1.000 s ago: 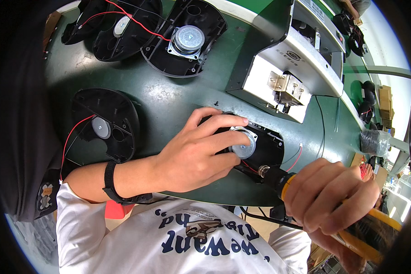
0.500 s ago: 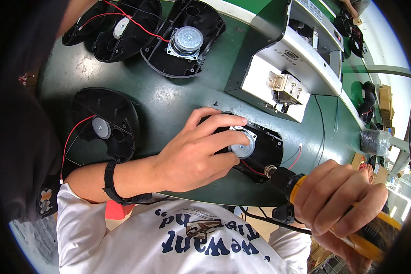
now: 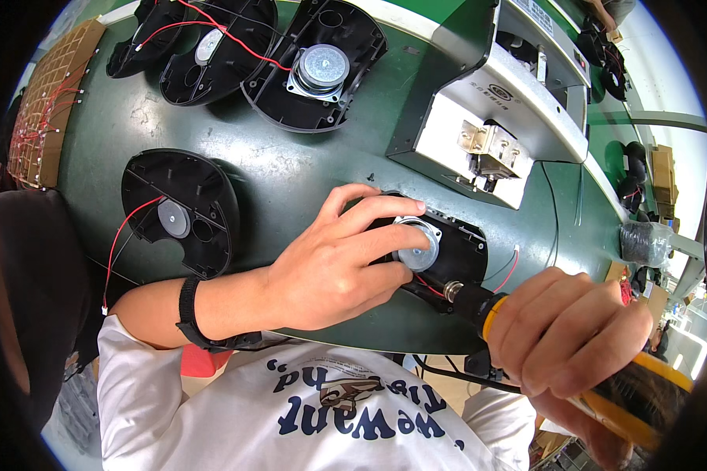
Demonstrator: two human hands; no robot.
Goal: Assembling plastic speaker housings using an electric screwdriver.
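Observation:
My left hand point(image 3: 342, 251) reaches over a black plastic housing point(image 3: 465, 245) on the green table. Its fingers hold a round silver speaker point(image 3: 418, 250) down in the housing, with thumb and fingertips around the magnet. In my right hand point(image 3: 569, 330) is a yellow and black electric screwdriver point(image 3: 473, 302), gripped around its body and tilted. The metal tip of the screwdriver is beside the speaker's lower right, over the housing's near edge; whether it touches a screw cannot be made out. A red wire with a white plug point(image 3: 516, 250) trails out to the right of the housing.
A silver and black screw feeder point(image 3: 487, 118) stands beyond the housing. Another housing with a red wire point(image 3: 182, 212) lies at left, and several more, one with a speaker point(image 3: 322, 71), lie at the far left. A cardboard box of wires point(image 3: 51, 102) stands at the left edge.
My right hand has brought the screwdriver slightly left and up, its tip nearer the speaker. My left hand stays put. A dark-sleeved person at left has drawn back, uncovering the box of wires.

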